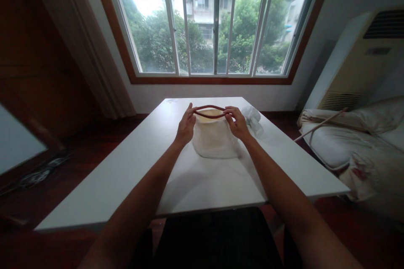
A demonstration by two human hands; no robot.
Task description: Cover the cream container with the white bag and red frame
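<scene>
A whitish, translucent-looking bag (216, 141) with a brown rim hangs over the middle of the white table. Its mouth is parted into a narrow oval, and a pale yellow inside shows through the gap. My left hand (186, 127) pinches the left end of the rim. At the opposite end, my right hand (237, 122) grips the rim between thumb and fingers. Just right of my right hand lies a crumpled white plastic bag (254, 121), partly behind that hand. Whether the brown-rimmed bag's bottom touches the table, I cannot tell.
The white table (126, 168) narrows away toward a wall with a window (202, 25). On the right, a thin stick (322, 124) leans over a covered couch (334, 143), near a tall air conditioner (356, 59). Cables (41, 174) lie on the dark floor at left.
</scene>
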